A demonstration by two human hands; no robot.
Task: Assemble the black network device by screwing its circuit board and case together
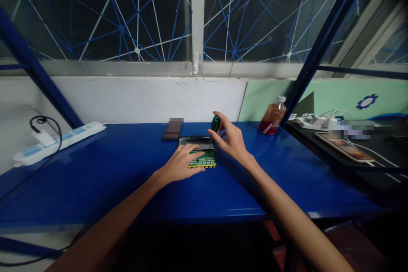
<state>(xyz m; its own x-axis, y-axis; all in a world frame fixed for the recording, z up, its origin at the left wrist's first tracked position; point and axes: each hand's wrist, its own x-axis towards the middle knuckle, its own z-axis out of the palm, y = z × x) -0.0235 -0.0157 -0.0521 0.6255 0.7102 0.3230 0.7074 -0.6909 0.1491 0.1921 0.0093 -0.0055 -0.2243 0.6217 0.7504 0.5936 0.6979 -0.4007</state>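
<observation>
A screwdriver (216, 123) with a green and black handle stands nearly upright in my right hand (232, 137), gripped between fingers and thumb. Its thin shaft points down to the right part of a green circuit board (204, 161). Whether the tip touches a screw is too small to tell. My left hand (181, 164) grips the board from the left, fingers across its top and thumb along the near edge. Yellow and white parts line the board's near side. Behind the board, a dark shallow case or frame (202, 141) shows, partly covered by my left fingers.
A dark phone-like slab (172, 129) lies behind the case on the blue table (127, 187). A drink bottle (273, 115) stands at the back right, and a white power strip (60, 142) with a black cable lies left. Another phone (344, 148) rests on the dark surface at right.
</observation>
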